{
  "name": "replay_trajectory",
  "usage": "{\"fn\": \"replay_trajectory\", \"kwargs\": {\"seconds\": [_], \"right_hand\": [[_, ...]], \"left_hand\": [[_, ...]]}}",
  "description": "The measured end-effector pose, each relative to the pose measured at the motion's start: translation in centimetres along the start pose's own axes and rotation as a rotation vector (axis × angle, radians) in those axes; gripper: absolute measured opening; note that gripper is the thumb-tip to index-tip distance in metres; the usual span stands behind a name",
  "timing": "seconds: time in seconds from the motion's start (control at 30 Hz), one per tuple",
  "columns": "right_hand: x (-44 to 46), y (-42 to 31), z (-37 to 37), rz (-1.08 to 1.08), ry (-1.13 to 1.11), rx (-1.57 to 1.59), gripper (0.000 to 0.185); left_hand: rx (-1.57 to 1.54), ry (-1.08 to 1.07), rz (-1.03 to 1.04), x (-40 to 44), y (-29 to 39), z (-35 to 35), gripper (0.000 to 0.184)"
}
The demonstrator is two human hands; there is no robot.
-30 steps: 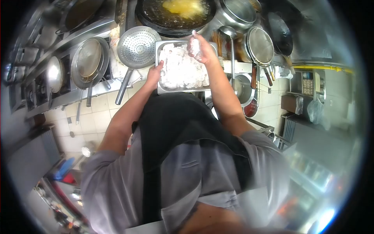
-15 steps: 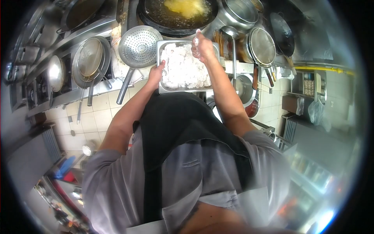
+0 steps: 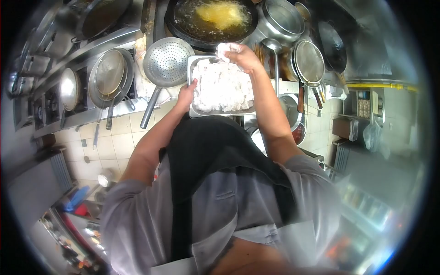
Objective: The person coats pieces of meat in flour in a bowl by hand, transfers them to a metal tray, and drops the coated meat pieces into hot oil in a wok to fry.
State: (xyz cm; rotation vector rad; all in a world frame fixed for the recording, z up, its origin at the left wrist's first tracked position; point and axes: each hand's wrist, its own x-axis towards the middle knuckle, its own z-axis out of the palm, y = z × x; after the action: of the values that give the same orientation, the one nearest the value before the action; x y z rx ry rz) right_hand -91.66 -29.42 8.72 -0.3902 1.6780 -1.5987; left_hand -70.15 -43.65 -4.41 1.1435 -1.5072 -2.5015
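A metal tray (image 3: 222,113) is heaped with white, powder-coated pieces (image 3: 222,87). My left hand (image 3: 186,95) is closed on the tray's left edge, thumb over the rim. Above the tray's far edge, my right hand (image 3: 244,57) pinches a white-coated piece (image 3: 223,50). Just beyond it sits a black wok (image 3: 176,27) of bubbling oil, with a yellow mass of food (image 3: 222,16) frying in it. What the coated pieces are under the powder, I cannot tell.
Left of the tray lies a perforated skimmer (image 3: 168,62), its handle towards me. Further left are wire strainers (image 3: 110,73) over burners. On the right are a ladle (image 3: 271,45), a steel pot (image 3: 284,18) and a round sieve (image 3: 309,62).
My right hand has turned so its fingers point left, and a white piece now shows between them. My left hand stays on the tray. The whole view has shifted slightly.
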Motion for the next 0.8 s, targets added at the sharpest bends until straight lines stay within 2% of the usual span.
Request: {"fn": "replay_trajectory", "kwargs": {"seconds": [0.17, 0.27, 0.3, 0.37, 0.43, 0.5, 0.53, 0.63, 0.7, 0.77, 0.8], "right_hand": [[1.4, -3.8, 0.4, -0.097, 0.07, -0.212, 0.039], [4.1, -4.4, -0.9, -0.19, 0.173, -0.507, 0.048], [5.0, -4.7, -1.2, -0.191, 0.168, -0.507, 0.048], [6.6, -5.0, -1.5, -0.236, 0.265, -1.061, 0.05], [9.0, -4.0, -1.8, -0.287, 0.252, -1.082, 0.045], [11.4, -2.8, -1.9, -0.223, 0.219, -1.358, 0.038], [12.4, -2.1, -1.9, -0.251, 0.192, -1.389, 0.033], [14.9, -1.4, -0.7, -0.256, 0.174, -1.542, 0.032], [15.0, -2.2, 0.3, -0.232, 0.192, -1.426, 0.029], [13.5, -3.7, 2.2, -0.438, 0.401, -1.264, 0.024], [12.3, -4.6, 3.1, -0.403, 0.389, -1.197, 0.023]], "left_hand": [[0.024, 0.017, -0.024, 0.5, -0.5, -0.2, 0.052], [-0.023, 0.007, 0.003, -0.1, -0.1, 0.1, 0.051], [-0.025, 0.012, 0.004, -0.1, -0.1, 0.2, 0.051], [-0.017, 0.017, -0.023, -0.1, 0.0, 0.2, 0.052], [-0.005, 0.03, -0.014, 0.0, 0.0, 0.2, 0.054], [0.005, 0.043, -0.015, 0.2, -0.4, 0.0, 0.055], [0.014, 0.032, -0.006, 0.4, -0.6, -0.2, 0.056], [0.056, 0.033, -0.014, 0.3, -0.7, -0.2, 0.059], [0.082, 0.061, 0.015, 0.2, -0.5, 0.0, 0.059], [0.076, 0.054, -0.004, 0.0, -0.2, 0.1, 0.058], [0.067, 0.05, -0.017, -0.1, -0.2, 0.0, 0.058]]}}
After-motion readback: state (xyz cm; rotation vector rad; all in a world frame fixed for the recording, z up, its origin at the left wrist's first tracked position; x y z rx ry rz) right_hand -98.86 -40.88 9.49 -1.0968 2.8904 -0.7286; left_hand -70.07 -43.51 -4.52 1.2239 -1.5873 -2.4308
